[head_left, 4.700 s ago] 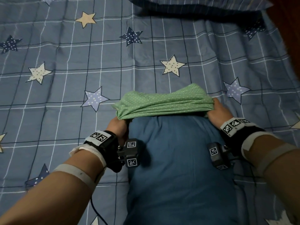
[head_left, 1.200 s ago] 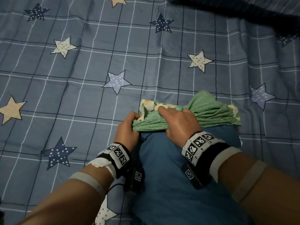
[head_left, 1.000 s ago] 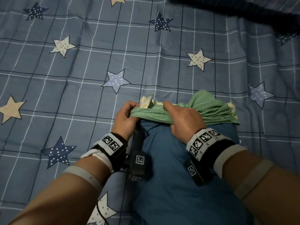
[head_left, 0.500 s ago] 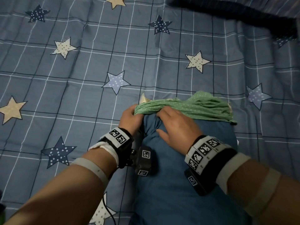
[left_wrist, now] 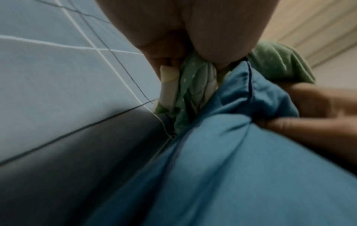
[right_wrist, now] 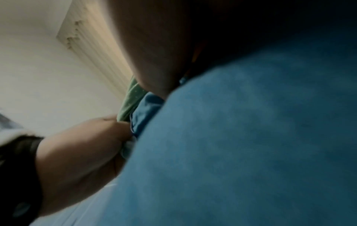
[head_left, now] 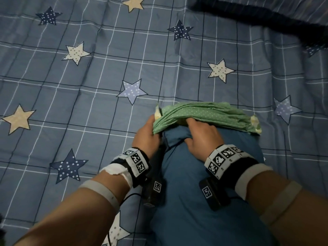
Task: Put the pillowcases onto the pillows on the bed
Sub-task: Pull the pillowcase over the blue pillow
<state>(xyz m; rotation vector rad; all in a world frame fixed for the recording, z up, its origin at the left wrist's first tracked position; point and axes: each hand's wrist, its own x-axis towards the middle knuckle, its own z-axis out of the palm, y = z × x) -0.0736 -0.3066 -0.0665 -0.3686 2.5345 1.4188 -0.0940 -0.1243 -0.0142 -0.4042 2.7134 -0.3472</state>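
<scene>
A plain blue pillow (head_left: pixel 204 189) lies lengthwise on the bed in front of me. A green dotted pillowcase (head_left: pixel 207 115) is bunched in folds over its far end. My left hand (head_left: pixel 148 135) grips the bunched left edge of the pillowcase (left_wrist: pixel 190 85), fingers curled into the folds. My right hand (head_left: pixel 202 137) sits on the pillow's far left corner (left_wrist: pixel 257 97), fingers curled round the blue fabric and tucked under the green hem. The right wrist view shows mostly the blue pillow (right_wrist: pixel 241 145) and a strip of green pillowcase (right_wrist: pixel 131 97).
A blue checked bedsheet (head_left: pixel 88 86) with star prints covers the bed all around. A dark blue fold of bedding (head_left: pixel 266 16) lies across the far right. A pale wall and curtain (right_wrist: pixel 86 50) show in the right wrist view.
My right hand slid from the top of the bunched pillowcase down onto the pillow's left corner and now grips it. The left hand kept its hold, drawing the green edge over that corner.
</scene>
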